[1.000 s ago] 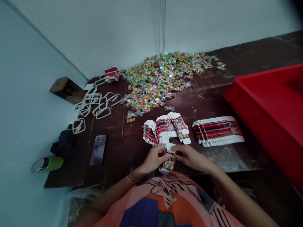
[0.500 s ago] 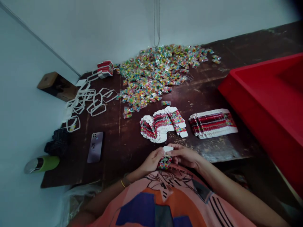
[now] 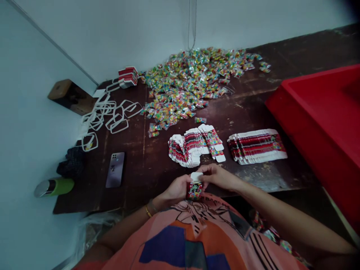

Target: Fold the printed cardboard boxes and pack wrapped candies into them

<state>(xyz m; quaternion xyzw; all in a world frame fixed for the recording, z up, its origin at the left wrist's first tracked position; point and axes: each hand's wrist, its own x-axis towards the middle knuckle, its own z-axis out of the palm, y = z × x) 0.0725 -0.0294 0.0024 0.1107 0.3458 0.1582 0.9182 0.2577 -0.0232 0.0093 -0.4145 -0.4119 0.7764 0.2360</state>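
Note:
Both hands meet at the table's near edge around a small printed carton [image 3: 195, 189] with a white flap standing up at its top. My left hand [image 3: 174, 190] wraps the carton's side. My right hand [image 3: 218, 177] pinches the flap end with closed fingers. Just beyond them lie two fanned stacks of flat red-and-white cartons, one [image 3: 194, 148] in the middle and one [image 3: 256, 146] to the right. Farther back a wide heap of small colourful sachets [image 3: 194, 80] covers the dark wooden table [image 3: 146, 168].
A red plastic bin [image 3: 323, 123] fills the right side. A phone [image 3: 115, 169], a dark cloth [image 3: 71, 161] and a green bottle [image 3: 54, 186] lie at the left. White card cut-outs [image 3: 108, 116] and a small carton stack [image 3: 128, 77] sit at the back left corner by the wall.
The carton has been turned in my hands from tilted to upright, with its white flap now up. Both hands stayed at the near edge; the view shifted slightly.

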